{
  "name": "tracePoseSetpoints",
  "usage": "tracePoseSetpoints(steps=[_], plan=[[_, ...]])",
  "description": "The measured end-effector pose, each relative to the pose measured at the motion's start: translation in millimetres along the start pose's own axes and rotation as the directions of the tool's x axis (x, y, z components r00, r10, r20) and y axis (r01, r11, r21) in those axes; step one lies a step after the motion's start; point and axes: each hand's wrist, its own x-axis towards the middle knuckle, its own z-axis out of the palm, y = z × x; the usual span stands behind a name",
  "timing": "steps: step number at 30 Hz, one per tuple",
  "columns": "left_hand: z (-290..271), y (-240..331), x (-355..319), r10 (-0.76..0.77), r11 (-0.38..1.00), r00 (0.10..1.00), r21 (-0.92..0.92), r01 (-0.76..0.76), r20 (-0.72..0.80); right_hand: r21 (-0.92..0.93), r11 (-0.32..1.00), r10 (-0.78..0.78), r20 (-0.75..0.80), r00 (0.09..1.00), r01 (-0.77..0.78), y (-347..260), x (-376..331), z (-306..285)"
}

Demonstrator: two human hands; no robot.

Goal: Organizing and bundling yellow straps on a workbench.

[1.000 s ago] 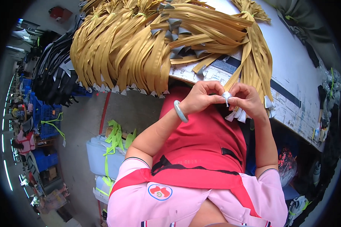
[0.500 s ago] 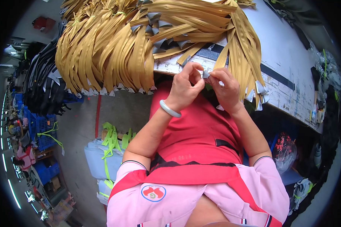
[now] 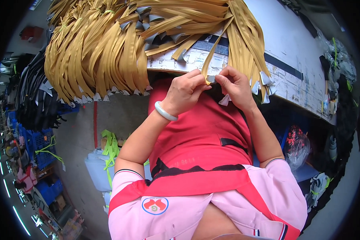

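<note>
Just off the near edge of the worktable, both my hands meet at the end of one golden zipper strip (image 3: 211, 56). My left hand (image 3: 185, 91) is closed in a pinch on the strip's end, a pale bangle on its wrist. Thumb and forefinger of my right hand (image 3: 237, 87) pinch a small grey tab (image 3: 211, 79) against that end; whether it is fastened there cannot be made out. Another grey-tipped strip (image 3: 181, 55) lies on the table just beyond my left hand. To the right, a bundle of zipper strips (image 3: 247, 44) hangs over the edge with whitish tips.
Thick bundles of golden strips (image 3: 96, 60) drape over the table edge at the left. The white tabletop (image 3: 290, 44) stretches to the right with dark tape on it. Dark straps (image 3: 32, 96) hang farther left, above blue crates (image 3: 42, 144). A clear bag (image 3: 298, 148) sits below right.
My hands have gone from holding a small grey-white piece between them to pinching a grey tab at the end of a golden strip drawn from the pile. The view has shifted slightly.
</note>
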Motion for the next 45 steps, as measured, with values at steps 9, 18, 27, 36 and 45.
tracePoseSetpoints(steps=[9,18,27,36,45], plan=[[-136,-56,-6,-0.378,0.883,0.593,-0.469,0.001,-0.711,-0.127,0.992,-0.024,-0.361,0.932,-0.024,35,-43,-76],[-10,-51,-40,-0.423,0.842,0.903,-0.402,0.360,-0.078,-0.572,0.732,0.242,-0.291,0.926,-0.371,38,-75,-55],[53,6,-5,-0.053,0.976,0.969,-0.193,0.102,0.241,-0.191,0.923,0.224,-0.443,0.868,-0.335,72,-80,-45],[73,15,6,0.077,0.992,0.966,-0.119,-0.048,0.246,-0.214,0.960,0.100,-0.340,0.935,-0.180,57,-87,-41],[77,6,18,0.157,0.983,0.942,0.043,-0.177,0.297,-0.335,0.922,0.136,-0.196,0.971,-0.197,21,-79,-55]])
